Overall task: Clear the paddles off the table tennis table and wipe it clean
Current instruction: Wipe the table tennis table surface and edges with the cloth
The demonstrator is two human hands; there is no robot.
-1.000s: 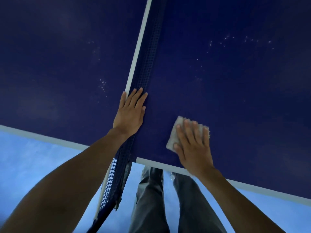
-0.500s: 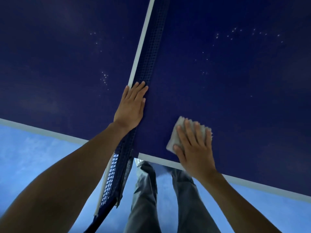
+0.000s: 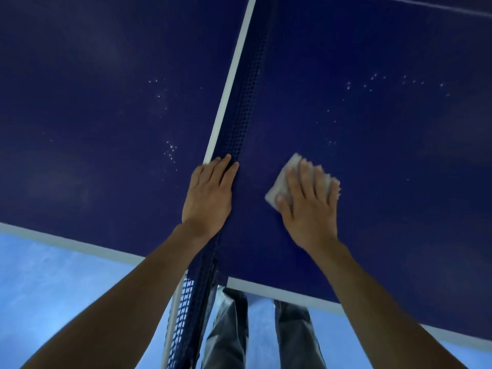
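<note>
The dark blue table [image 3: 101,107] fills most of the view, and its white-lined near edge runs across the lower part. The net [image 3: 241,113] crosses it from the near edge to the far side.

The left hand [image 3: 209,193] lies flat along the top of the net near the table's near edge, with its fingers [image 3: 223,170] straight and pressed together. To the right of the net, the right hand [image 3: 308,209] presses a pale folded cloth [image 3: 278,186] flat on the table. Its fingers are straight and slightly spread, and its thumb is at the cloth's near corner. The fingertips are blurred.

Small white specks [image 3: 170,151] dot the table on both sides of the net. Beyond the near edge are a light blue floor [image 3: 53,288] and the person's legs [image 3: 231,331] in grey trousers.
</note>
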